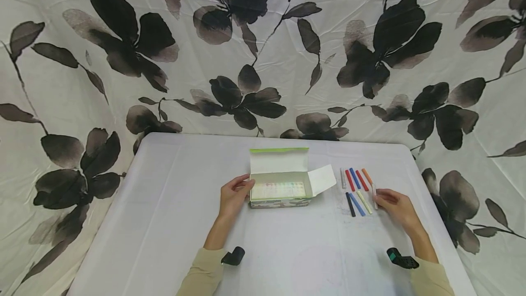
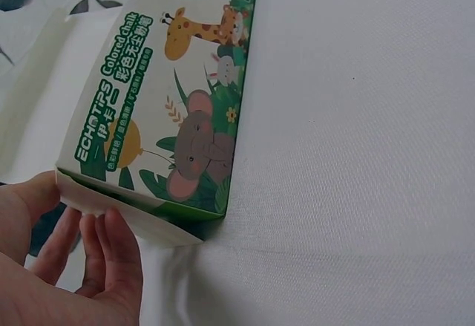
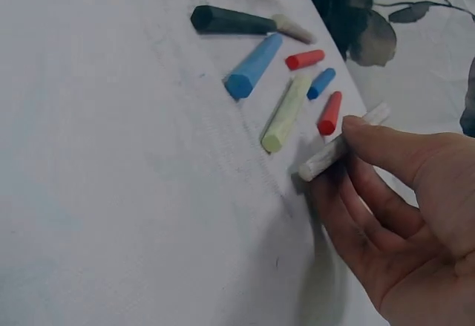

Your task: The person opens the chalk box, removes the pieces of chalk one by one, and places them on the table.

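An open chalk box (image 1: 281,203) stands on the table, its lid raised and a white side flap spread to the right. Pale chalk sticks (image 1: 279,190) lie inside. My left hand (image 1: 235,196) grips the box at its left end, thumb at the corner and fingers by the end flap (image 2: 126,211). Between thumb and fingers, my right hand (image 1: 395,207) pinches a white chalk stick (image 3: 326,159) at the right end of a group of loose chalks. Among these are a black chalk (image 3: 230,21), a blue chalk (image 3: 253,67) and a pale yellow chalk (image 3: 286,114).
Farther back in the group lie red chalk (image 1: 349,180), an orange chalk (image 1: 367,176) and a grey-white chalk (image 1: 343,178). A white cloth covers the table (image 1: 185,172). Behind it hangs a floral curtain (image 1: 287,58); the table's right edge runs just beyond my right hand.
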`<state>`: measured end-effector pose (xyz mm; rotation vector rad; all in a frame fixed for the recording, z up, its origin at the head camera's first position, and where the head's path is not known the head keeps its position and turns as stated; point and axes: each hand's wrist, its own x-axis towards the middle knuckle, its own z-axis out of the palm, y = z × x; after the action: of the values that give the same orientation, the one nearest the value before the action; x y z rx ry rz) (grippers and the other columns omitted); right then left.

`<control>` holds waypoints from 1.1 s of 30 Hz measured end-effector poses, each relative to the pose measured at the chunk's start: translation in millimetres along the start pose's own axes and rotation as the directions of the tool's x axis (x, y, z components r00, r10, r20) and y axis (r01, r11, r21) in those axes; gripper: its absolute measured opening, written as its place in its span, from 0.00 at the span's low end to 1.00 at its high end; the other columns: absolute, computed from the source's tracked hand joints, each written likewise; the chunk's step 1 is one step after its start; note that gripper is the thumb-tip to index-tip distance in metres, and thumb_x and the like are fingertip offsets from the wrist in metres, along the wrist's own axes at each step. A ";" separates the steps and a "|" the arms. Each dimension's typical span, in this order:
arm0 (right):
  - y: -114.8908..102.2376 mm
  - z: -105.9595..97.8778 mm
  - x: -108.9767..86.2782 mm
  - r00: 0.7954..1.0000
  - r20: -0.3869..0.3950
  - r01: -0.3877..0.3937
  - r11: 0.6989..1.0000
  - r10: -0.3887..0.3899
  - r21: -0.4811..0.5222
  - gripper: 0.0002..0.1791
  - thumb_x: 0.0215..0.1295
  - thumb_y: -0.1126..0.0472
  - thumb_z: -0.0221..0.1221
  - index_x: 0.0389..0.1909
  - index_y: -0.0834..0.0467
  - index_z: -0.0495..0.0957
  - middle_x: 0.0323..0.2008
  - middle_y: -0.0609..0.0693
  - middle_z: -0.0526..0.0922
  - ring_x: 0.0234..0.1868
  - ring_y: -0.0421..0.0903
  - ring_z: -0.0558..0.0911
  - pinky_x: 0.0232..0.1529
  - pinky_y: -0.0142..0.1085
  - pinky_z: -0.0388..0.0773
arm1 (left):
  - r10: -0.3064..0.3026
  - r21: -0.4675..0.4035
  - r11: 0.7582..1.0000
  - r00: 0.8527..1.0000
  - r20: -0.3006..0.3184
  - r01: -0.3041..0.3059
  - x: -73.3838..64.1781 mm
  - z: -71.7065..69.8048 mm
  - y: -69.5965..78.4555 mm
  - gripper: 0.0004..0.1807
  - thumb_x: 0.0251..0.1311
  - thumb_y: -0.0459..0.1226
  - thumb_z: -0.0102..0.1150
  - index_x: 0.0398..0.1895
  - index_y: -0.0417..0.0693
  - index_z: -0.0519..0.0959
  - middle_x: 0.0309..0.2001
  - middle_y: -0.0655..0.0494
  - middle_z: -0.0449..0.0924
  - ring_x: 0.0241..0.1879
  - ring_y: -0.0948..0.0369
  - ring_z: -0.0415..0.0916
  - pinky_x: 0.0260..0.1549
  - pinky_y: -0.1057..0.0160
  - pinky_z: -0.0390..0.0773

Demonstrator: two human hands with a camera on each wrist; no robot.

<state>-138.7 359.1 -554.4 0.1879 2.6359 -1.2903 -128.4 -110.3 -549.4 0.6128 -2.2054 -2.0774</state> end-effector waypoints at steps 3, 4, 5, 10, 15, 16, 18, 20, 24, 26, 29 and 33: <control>3.4 1.3 -1.8 1.000 0.006 0.016 1.000 -0.015 -0.013 0.29 0.73 0.52 0.63 0.63 0.72 0.74 0.52 0.65 0.84 0.41 0.28 0.80 0.40 0.21 0.77 | 0.002 -0.002 1.000 1.000 0.001 -0.002 0.3 0.3 0.0 0.19 0.63 0.37 0.71 0.56 0.41 0.84 0.42 0.48 0.82 0.31 0.64 0.76 0.28 0.70 0.79; 3.7 1.6 -2.3 1.000 0.005 0.027 0.999 -0.027 -0.027 0.29 0.73 0.53 0.64 0.62 0.72 0.75 0.51 0.65 0.84 0.40 0.28 0.80 0.40 0.21 0.77 | 0.002 -0.003 1.000 1.000 0.001 -0.002 0.5 0.4 0.1 0.19 0.63 0.37 0.71 0.56 0.41 0.84 0.42 0.48 0.82 0.31 0.64 0.76 0.28 0.70 0.79; 3.8 2.1 -2.5 0.999 0.003 0.042 0.998 -0.042 -0.041 0.28 0.73 0.54 0.64 0.61 0.72 0.76 0.50 0.64 0.85 0.40 0.29 0.80 0.39 0.22 0.77 | 0.001 -0.004 1.000 1.000 0.001 -0.001 0.4 0.5 0.2 0.19 0.63 0.37 0.71 0.56 0.41 0.84 0.42 0.48 0.82 0.31 0.64 0.77 0.28 0.70 0.79; 2.8 5.2 -1.9 0.994 -0.005 0.110 0.988 -0.111 -0.110 0.21 0.70 0.59 0.66 0.54 0.72 0.81 0.42 0.60 0.88 0.37 0.35 0.82 0.36 0.26 0.77 | -0.002 0.003 1.000 1.000 0.001 0.002 0.1 0.3 0.2 0.20 0.64 0.38 0.71 0.57 0.41 0.84 0.43 0.48 0.82 0.32 0.64 0.77 0.29 0.70 0.79; -2.2 7.7 -1.1 0.990 -0.020 0.134 0.978 -0.138 -0.158 0.16 0.68 0.63 0.67 0.50 0.71 0.82 0.38 0.58 0.87 0.35 0.38 0.81 0.33 0.28 0.76 | 0.002 -0.015 1.000 1.000 0.012 -0.002 0.3 -0.4 -0.7 0.19 0.64 0.37 0.71 0.57 0.41 0.84 0.43 0.48 0.82 0.32 0.64 0.77 0.28 0.71 0.79; -3.9 7.8 -1.0 0.990 -0.025 0.133 0.977 -0.139 -0.167 0.16 0.69 0.63 0.66 0.50 0.71 0.82 0.39 0.58 0.87 0.35 0.39 0.81 0.33 0.28 0.76 | 0.004 -0.019 1.000 1.000 0.013 -0.003 0.4 -0.6 -0.8 0.19 0.64 0.37 0.71 0.56 0.40 0.84 0.43 0.48 0.82 0.32 0.64 0.77 0.28 0.72 0.79; -7.2 7.7 0.1 0.990 -0.038 0.129 0.975 -0.138 -0.179 0.16 0.71 0.62 0.64 0.51 0.71 0.82 0.39 0.59 0.87 0.37 0.41 0.81 0.34 0.28 0.76 | 0.005 -0.022 1.000 1.000 0.011 -0.005 0.3 -1.2 -0.8 0.19 0.63 0.37 0.71 0.56 0.40 0.84 0.43 0.48 0.82 0.32 0.64 0.77 0.28 0.72 0.79; -11.4 6.5 0.9 0.988 -0.054 0.129 0.974 -0.142 -0.188 0.17 0.73 0.60 0.63 0.52 0.70 0.81 0.41 0.60 0.87 0.39 0.43 0.82 0.36 0.29 0.76 | 0.003 -0.023 1.000 1.000 0.008 -0.003 -0.1 -1.3 -0.8 0.19 0.63 0.37 0.71 0.56 0.40 0.84 0.43 0.48 0.82 0.32 0.64 0.77 0.28 0.72 0.79; -22.0 4.2 3.2 0.983 -0.080 0.146 0.971 -0.163 -0.188 0.19 0.76 0.57 0.60 0.54 0.70 0.81 0.43 0.61 0.87 0.43 0.48 0.84 0.37 0.27 0.76 | -0.001 -0.024 1.000 1.000 0.010 0.001 -0.1 -1.6 -1.3 0.20 0.63 0.37 0.71 0.56 0.40 0.84 0.43 0.47 0.82 0.33 0.63 0.77 0.28 0.72 0.79; -28.4 3.7 4.1 0.979 -0.087 0.163 0.969 -0.182 -0.184 0.18 0.76 0.57 0.60 0.54 0.70 0.81 0.44 0.62 0.87 0.44 0.50 0.84 0.38 0.25 0.76 | -0.003 -0.031 1.000 1.000 0.013 0.003 -0.2 -1.7 -1.4 0.20 0.63 0.38 0.71 0.56 0.40 0.84 0.43 0.48 0.82 0.32 0.63 0.77 0.28 0.71 0.79; -38.6 4.0 5.5 0.973 -0.096 0.193 0.965 -0.212 -0.178 0.18 0.76 0.57 0.60 0.54 0.69 0.80 0.44 0.62 0.87 0.45 0.54 0.84 0.38 0.23 0.76 | 0.001 -0.038 0.999 1.000 0.014 0.000 0.0 -1.7 -1.5 0.20 0.63 0.37 0.71 0.56 0.40 0.84 0.42 0.48 0.82 0.32 0.63 0.78 0.28 0.70 0.79; -52.7 4.9 7.7 0.960 -0.110 0.236 0.956 -0.256 -0.173 0.17 0.76 0.59 0.60 0.53 0.69 0.80 0.44 0.63 0.86 0.46 0.57 0.84 0.39 0.22 0.76 | 0.003 -0.039 0.999 1.000 0.019 -0.003 0.7 -1.0 -2.2 0.19 0.63 0.37 0.71 0.56 0.39 0.84 0.41 0.48 0.83 0.31 0.63 0.78 0.28 0.70 0.80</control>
<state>-156.2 323.3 -518.8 -0.0873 2.9362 -1.1644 -128.2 -111.5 -551.6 0.5883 -2.1689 -2.1284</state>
